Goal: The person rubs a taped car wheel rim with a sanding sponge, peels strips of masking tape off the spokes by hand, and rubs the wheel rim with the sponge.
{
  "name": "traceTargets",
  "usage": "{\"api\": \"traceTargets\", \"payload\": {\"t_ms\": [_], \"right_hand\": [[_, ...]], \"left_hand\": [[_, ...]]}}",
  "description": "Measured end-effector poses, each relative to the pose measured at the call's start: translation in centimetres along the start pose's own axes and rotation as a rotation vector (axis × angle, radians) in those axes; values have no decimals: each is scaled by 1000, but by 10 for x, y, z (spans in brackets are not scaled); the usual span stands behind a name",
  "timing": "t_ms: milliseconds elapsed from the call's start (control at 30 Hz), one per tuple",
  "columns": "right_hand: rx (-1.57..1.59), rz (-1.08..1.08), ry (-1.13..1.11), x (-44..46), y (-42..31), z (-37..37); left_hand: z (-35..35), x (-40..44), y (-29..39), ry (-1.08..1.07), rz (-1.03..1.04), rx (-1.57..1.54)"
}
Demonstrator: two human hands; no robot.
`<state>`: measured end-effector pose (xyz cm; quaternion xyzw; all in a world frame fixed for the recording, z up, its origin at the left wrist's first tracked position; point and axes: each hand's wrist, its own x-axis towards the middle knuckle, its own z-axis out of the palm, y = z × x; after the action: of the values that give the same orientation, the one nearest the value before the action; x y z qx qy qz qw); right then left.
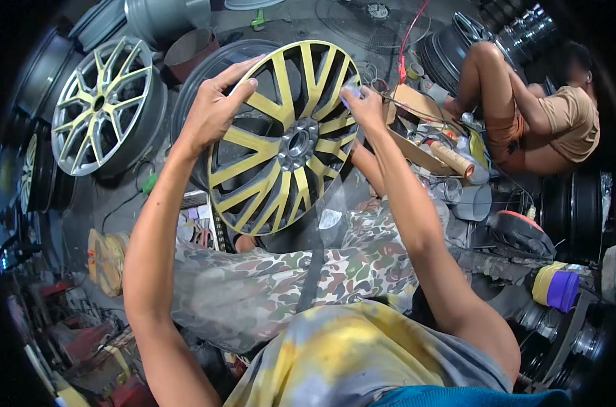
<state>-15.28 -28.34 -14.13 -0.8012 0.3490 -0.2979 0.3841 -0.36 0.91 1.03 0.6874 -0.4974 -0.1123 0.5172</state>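
A multi-spoke wheel rim (pixel 283 88) with a yellow-coated face and dark gaps between the spokes stands tilted in front of me, above my camouflage trousers. My left hand (pixel 216 112) grips its upper left edge, the thumb on the face and the fingers behind. At the upper right edge, my right hand (pixel 367 108) pinches a small pale purple piece (pixel 351 93) against the rim; blur hides what exactly it is. The bare metal hub (pixel 298 144) faces me. Behind the rim is a dark round wheel or tyre (pixel 193 81), partly covered.
Another yellow-and-silver wheel rim (pixel 99 103) leans at the left. A seated person (pixel 559 119) is at the right, near cardboard (pixel 420 102), a sandpaper-like roll (pixel 452 159) and a grey bucket (pixel 473 202). A purple-and-yellow roll (pixel 559 286) lies at lower right. A fan guard (pixel 376 27) is at the back.
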Motion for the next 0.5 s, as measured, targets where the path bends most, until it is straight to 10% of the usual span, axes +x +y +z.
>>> {"api": "traceTargets", "payload": {"t_ms": [500], "right_hand": [[100, 163, -15, 23, 7, 11]], "left_hand": [[-7, 4, -9, 17, -60, -7]]}}
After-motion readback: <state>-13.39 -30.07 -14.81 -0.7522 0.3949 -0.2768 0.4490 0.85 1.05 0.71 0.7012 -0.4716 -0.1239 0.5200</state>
